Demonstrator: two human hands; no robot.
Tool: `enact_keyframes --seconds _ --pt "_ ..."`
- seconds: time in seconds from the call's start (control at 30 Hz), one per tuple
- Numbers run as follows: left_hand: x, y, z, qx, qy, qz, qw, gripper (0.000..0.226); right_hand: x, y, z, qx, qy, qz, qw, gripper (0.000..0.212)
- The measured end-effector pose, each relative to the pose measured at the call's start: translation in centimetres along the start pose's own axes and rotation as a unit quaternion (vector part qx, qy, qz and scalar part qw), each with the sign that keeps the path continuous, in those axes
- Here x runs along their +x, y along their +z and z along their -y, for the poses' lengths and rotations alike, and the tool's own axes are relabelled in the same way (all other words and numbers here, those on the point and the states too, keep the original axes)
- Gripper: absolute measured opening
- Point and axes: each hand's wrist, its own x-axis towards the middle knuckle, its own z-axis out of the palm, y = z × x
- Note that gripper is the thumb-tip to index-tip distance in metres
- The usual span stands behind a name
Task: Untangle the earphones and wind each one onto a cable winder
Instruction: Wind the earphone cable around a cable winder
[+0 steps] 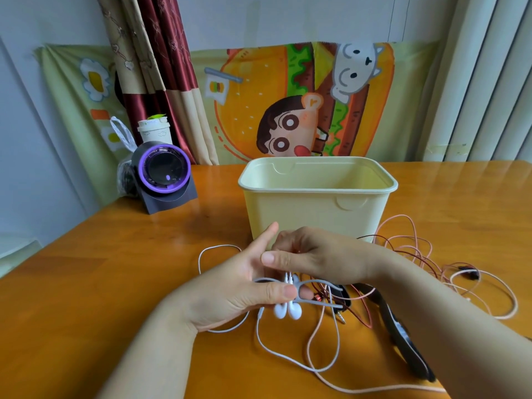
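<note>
- Your wooden bench (115,283) carries a cream tub (316,214) just behind your hands.
- Tangled pink and red cables (414,254) crowd the right, crossing a long black strip (403,332).
- Left grip (230,292) pinches the grey winder (319,283), with the white earphones (288,311) beneath your thumb.
- Right grip (316,254) pinches their white cable.

Ahead we note the cream bin (316,208); right, tangled pink cable (417,254); bare bench (100,269) lies left.
</note>
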Motion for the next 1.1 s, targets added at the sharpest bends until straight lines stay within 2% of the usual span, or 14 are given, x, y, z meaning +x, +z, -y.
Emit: enact_keyframes --seconds 0.07,0.2,0.27,0.5,0.63,0.73,0.87,1.0,1.03,1.1 --pt "0.0 0.0 0.1 0.006 0.004 -0.002 1.0 0.075 0.1 0.1 -0.1 -0.006 -0.001 -0.007 1.0 0.047" --pt "0.1 -0.2 0.1 0.008 0.004 -0.012 1.0 0.073 0.3 0.1 -0.6 0.017 0.001 -0.053 0.998 0.079" --pt "0.2 -0.2 0.0 0.031 0.009 -0.015 0.999 0.071 0.6 0.4 -1.0 0.044 0.017 -0.054 0.997 0.084" --pt "0.3 -0.4 -0.2 0.073 0.006 -0.044 0.996 0.065 0.5 1.3 -2.1 0.18 0.062 -0.067 0.979 0.047" --pt "0.5 -0.7 0.2 0.058 0.008 -0.078 0.995 0.09 0.6 1.6 -2.2 0.215 0.073 -0.081 0.97 0.054" --pt "0.7 -0.8 0.4 0.046 0.029 -0.083 0.995 0.093 0.6 1.4 -2.1 0.235 0.073 -0.084 0.966 0.062" --pt "0.9 -0.4 0.4 -0.031 0.057 -0.083 0.994 0.09 0.4 1.7 -1.8 0.228 0.079 -0.083 0.967 0.061" --pt "1.0 -0.7 0.1 -0.093 0.085 -0.135 0.983 0.09 0.9 1.9 -1.5 0.167 0.122 -0.113 0.972 0.026" --pt "1.1 -0.7 0.0 -0.103 0.091 -0.159 0.978 0.084 0.9 2.0 -1.2 0.135 0.116 -0.119 0.977 0.025" --pt "1.3 -0.6 0.0 -0.128 0.094 -0.199 0.967 0.074 1.1 2.4 -0.8 0.112 0.085 -0.158 0.977 0.035"
